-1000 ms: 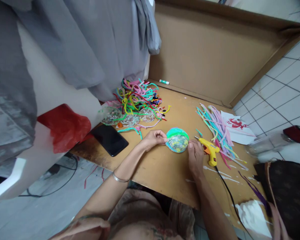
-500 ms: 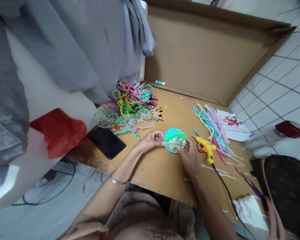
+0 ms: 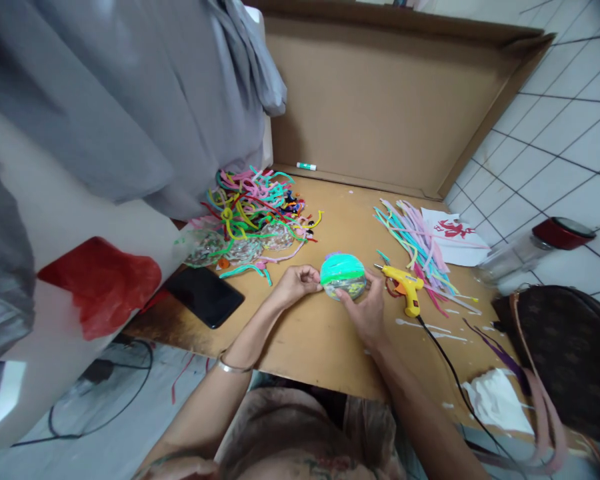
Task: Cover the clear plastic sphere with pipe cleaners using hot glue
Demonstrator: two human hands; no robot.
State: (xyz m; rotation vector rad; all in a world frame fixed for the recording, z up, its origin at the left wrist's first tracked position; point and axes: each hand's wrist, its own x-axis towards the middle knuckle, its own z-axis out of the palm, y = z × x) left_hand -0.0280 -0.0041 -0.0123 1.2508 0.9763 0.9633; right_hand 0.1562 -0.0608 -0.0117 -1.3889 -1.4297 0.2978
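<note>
A round disc [image 3: 343, 267] is held just above the tabletop, its upper part covered in turquoise fuzzy strips. A bright green pipe cleaner [image 3: 343, 276] runs across its middle, and the lower part looks clear and speckled. My right hand [image 3: 366, 310] grips the disc by its right and lower edge, thumb on the face. At the left edge, my left hand [image 3: 300, 285] is closed in a pinch where the green strip ends; the fingertips partly hide what they hold. To the right of the disc lies a yellow hot glue gun [image 3: 405, 287], nozzle pointing left.
Tangled pipe cleaners [image 3: 250, 203] and speckled clear discs [image 3: 243, 248] lie at the left, behind a black phone [image 3: 205, 295]. Straight pipe cleaners [image 3: 415, 240], a paper with a red figure [image 3: 453, 230], a bottle [image 3: 515, 257] and a brown bag [image 3: 570, 360] are at the right. Cardboard [image 3: 370, 100] stands behind.
The disc has tilted in my right hand, showing more of its turquoise part and less of the speckled part. My left hand stays pinched at its left edge. The whole view has shifted slightly.
</note>
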